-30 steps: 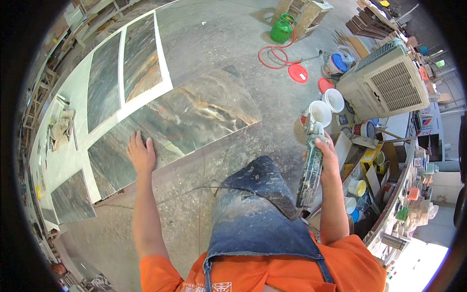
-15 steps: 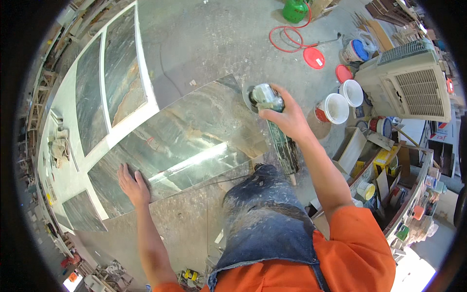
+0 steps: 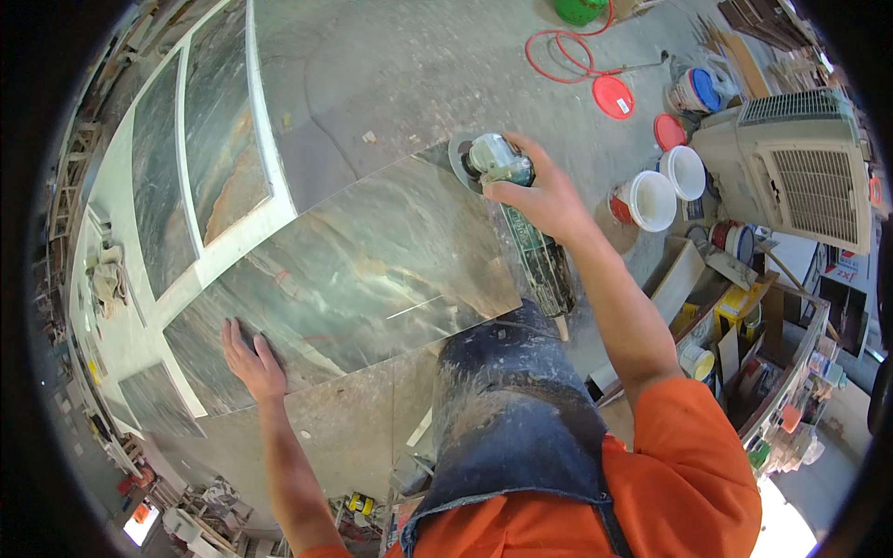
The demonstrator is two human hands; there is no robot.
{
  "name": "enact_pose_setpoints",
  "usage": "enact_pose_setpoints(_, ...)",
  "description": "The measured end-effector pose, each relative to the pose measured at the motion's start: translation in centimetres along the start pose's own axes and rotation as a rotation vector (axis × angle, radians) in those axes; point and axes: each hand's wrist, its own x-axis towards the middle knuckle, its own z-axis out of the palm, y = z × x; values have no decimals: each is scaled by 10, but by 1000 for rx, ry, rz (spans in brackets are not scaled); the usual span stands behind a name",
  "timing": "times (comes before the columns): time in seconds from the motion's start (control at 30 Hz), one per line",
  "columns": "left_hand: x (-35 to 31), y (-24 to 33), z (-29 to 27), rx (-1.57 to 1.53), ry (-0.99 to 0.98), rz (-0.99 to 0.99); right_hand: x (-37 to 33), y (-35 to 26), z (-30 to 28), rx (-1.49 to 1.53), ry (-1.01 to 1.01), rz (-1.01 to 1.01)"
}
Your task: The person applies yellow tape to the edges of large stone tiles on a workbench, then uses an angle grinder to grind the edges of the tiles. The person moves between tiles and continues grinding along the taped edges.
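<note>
A grey-green veined stone slab [image 3: 344,270] with a polished face lies across the middle. My left hand [image 3: 253,361] rests flat near its near left edge, fingers stretched and slightly spread. At the slab's far right corner, my right hand [image 3: 544,191] is wrapped round the head of an angle grinder [image 3: 502,160]. The grinder's dusty green body [image 3: 538,260] hangs down toward my apron. Its round disc [image 3: 463,160] overlaps the corner from this angle; whether it touches the stone I cannot tell.
White-framed stone panels [image 3: 228,139] adjoin on the left, with a cloth [image 3: 110,279] on the white surface. A red hose [image 3: 558,58] and red lids [image 3: 613,97] lie on the floor. White buckets [image 3: 651,201], an air cooler [image 3: 791,167] and a cluttered wooden bin [image 3: 777,316] stand right.
The grinder has moved slightly up and left, its disc now showing over the slab's corner. My left hand stays on the slab. The glare on the stone has shrunk as the view shifted.
</note>
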Motion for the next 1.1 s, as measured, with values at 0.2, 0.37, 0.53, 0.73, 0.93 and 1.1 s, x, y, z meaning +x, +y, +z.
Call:
enact_pose_setpoints(0.2, -2, -4, 5, -14, 25, 4, -50, 10, -8, -76, -26, 36)
enact_pose_setpoints(0.37, -1, -10, 7, 8, 23, 33, -110, 23, -13, -115, -33, 42)
enact_pose_setpoints(0.53, 1, -14, 9, 23, 27, 44, -156, 37, -17, -62, -22, 95)
enact_pose_setpoints(0.73, 2, -19, 11, 16, 44, 74, -199, 65, -20, 9, 6, 161)
enact_pose_setpoints(0.93, 3, -18, 15, 75, 57, 59, -233, 119, -22, 253, 107, 383)
enact_pose_setpoints(1.1, -2, -12, 21, 121, 10, -35, -252, 108, -52, 482, 337, 397)
